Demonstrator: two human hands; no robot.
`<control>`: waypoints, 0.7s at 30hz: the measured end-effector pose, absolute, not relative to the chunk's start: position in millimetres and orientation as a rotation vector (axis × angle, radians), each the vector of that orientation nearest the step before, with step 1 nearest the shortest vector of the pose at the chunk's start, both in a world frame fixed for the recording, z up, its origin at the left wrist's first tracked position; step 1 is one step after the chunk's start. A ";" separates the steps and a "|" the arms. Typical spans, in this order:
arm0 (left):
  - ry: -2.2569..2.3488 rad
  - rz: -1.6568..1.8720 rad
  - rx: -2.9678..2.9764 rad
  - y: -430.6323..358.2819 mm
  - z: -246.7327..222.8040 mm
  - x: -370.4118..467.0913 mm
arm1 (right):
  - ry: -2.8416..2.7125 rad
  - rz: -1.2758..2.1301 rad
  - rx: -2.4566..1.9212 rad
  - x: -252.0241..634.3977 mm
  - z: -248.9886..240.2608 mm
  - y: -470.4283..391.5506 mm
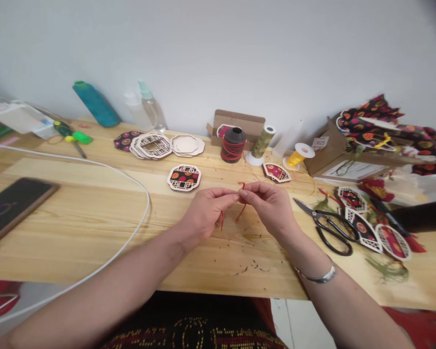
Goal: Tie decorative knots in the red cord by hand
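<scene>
A thin red cord is pinched between both hands above the middle of the wooden table. My left hand is closed, thumb against forefinger, and a short end of cord hangs below its fingers. Closed in a similar pinch, my right hand meets the left at the fingertips, with a bit of cord sticking up by the thumb. The exact crossing of the cord between the fingertips is hidden. Beyond the left hand lies a patterned fabric piece in a pale cut-out frame. Black-handled scissors lie right of my right hand.
Behind stand a red-and-black cord spool, a green spool and a yellow spool. Stacked frames lie back left. A cardboard box with fabric stands right. A white cable and phone lie left.
</scene>
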State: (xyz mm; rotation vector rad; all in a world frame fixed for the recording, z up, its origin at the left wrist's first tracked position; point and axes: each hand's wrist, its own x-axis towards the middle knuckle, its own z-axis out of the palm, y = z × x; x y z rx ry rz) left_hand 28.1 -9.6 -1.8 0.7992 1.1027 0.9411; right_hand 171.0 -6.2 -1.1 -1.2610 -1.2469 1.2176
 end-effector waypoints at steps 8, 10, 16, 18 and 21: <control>1.069 0.902 0.880 -10.7 -3.3 28.6 | -1.242 1.317 -1.289 171.1 1.3 -8.3; 1.063 0.908 0.872 -10.6 -3.1 29.1 | -1.306 1.237 -1.319 171.9 2.7 -7.9; 1.083 0.900 0.845 -10.9 -1.5 29.6 | -1.363 1.192 -1.342 173.3 5.5 -6.6; 1.077 0.898 0.849 -11.0 -1.3 29.5 | -1.362 1.194 -1.346 173.6 5.9 -6.6; 1.066 0.905 0.858 -10.9 -1.5 29.8 | -1.366 1.188 -1.345 174.1 5.9 -6.7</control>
